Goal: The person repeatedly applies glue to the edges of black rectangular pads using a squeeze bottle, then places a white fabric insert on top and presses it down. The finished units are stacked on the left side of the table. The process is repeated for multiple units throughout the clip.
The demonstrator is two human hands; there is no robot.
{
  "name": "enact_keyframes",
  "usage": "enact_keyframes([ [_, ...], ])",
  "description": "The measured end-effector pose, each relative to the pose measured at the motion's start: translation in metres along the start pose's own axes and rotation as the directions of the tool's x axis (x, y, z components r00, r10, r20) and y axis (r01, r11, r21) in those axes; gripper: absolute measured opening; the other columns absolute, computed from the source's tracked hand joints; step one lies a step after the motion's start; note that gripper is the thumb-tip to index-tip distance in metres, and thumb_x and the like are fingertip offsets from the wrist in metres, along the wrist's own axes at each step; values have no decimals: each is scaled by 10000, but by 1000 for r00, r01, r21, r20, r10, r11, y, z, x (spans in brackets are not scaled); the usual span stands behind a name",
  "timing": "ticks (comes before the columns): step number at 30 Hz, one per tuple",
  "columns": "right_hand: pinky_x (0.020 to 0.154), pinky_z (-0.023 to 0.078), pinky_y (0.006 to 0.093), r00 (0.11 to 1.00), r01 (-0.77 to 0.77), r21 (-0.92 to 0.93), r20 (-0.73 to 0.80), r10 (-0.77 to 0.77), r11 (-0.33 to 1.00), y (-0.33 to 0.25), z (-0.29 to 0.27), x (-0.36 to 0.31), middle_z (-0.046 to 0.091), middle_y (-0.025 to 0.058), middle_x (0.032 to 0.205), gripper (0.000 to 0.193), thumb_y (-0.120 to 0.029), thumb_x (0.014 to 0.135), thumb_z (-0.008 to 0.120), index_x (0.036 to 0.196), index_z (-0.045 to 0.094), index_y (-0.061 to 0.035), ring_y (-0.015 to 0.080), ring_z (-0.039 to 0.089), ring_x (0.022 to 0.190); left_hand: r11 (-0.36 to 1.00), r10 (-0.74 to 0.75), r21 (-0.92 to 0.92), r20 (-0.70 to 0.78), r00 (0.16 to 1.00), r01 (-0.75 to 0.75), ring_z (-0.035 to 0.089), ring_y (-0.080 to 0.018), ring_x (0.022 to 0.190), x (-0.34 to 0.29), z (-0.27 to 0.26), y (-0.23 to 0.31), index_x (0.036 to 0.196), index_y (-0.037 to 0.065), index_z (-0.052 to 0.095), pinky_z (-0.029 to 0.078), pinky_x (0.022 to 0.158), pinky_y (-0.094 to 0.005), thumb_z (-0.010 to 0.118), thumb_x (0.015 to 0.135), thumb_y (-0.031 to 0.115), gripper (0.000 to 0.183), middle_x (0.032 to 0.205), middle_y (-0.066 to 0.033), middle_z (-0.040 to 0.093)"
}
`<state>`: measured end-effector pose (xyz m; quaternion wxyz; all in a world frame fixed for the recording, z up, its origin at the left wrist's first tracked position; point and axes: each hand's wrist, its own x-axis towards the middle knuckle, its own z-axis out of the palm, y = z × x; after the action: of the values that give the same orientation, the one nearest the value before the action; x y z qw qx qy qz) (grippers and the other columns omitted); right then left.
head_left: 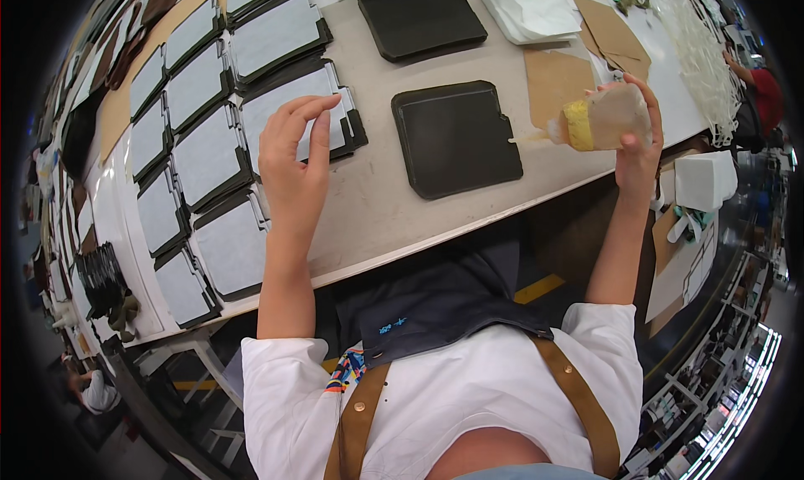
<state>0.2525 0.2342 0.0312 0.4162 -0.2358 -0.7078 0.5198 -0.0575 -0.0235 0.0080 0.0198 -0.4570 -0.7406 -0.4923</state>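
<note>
My right hand [639, 136] is wrapped round a translucent squeeze bottle [618, 118] with yellow tape at its neck. Held sideways, the bottle points its narrow nozzle [529, 137] left, at the notched right edge of a flat black panel [456, 141]. I cannot tell whether the tip touches the panel. Left of that panel, my left hand [293, 149] hovers by a stack of black pieces with pale grey faces [289, 103]. Its fingers are bent and thumb and forefinger are apart, with nothing visible between them.
More pale-faced black stacks [205, 162] fill the table's left side in rows. Black panels [423, 19] are piled at the back. White sheets [529, 9] and brown card [548, 86] lie back right, near pale strips [695, 53]. The table's front edge [402, 250] runs before me.
</note>
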Motion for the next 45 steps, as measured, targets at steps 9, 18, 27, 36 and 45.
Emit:
enact_keyframes([
  [9, 1009, 524, 399, 1000, -16, -30, 17, 17, 999, -1, -2, -2, 701, 155, 1153, 942, -562, 700, 877, 1382, 535, -8, 252, 672, 1113, 1000, 1, 6, 5, 1000, -1, 656, -236, 1005, 1, -1, 1, 1048, 75, 748, 459, 933, -336, 632, 951, 54, 153, 1058, -68, 719],
  [18, 998, 530, 417, 991, -83, 3, -100, 83, 997, -4, -12, -41, 659, 178, 1200, 998, -615, 732, 834, 1417, 473, 14, 271, 659, 1131, 1000, 3, 3, 21, 1000, -3, 658, -230, 1006, 1, -2, 2, 1062, 51, 742, 474, 925, -328, 619, 967, 55, 155, 1065, -84, 713],
  [27, 973, 543, 448, 808, 79, -64, -580, -101, 995, -11, 35, -124, 596, 183, 1179, 865, -566, 776, 818, 1292, 431, 10, 302, 639, 1085, 1000, -2, 9, 44, 999, 2, 652, -215, 1037, 0, -3, 2, 1084, 29, 734, 470, 952, -324, 606, 984, 59, 165, 1083, -90, 706],
  [36, 930, 565, 464, 831, 162, -210, -498, -248, 964, -9, 55, -136, 567, 196, 1161, 811, -511, 812, 811, 1285, 379, -14, 321, 649, 1046, 1000, 22, 4, 28, 999, -22, 660, -226, 1006, 1, 0, -1, 1061, 36, 740, 482, 919, -328, 616, 970, 51, 154, 1058, -86, 712],
  [45, 892, 586, 463, 855, 272, -220, -392, -340, 937, -8, 82, -141, 562, 209, 1162, 840, -502, 817, 821, 1310, 342, -19, 311, 662, 1002, 1000, 26, -9, 8, 1000, -26, 662, -236, 1001, 0, 0, -1, 1045, 54, 749, 481, 922, -336, 627, 954, 48, 152, 1050, -79, 719],
])
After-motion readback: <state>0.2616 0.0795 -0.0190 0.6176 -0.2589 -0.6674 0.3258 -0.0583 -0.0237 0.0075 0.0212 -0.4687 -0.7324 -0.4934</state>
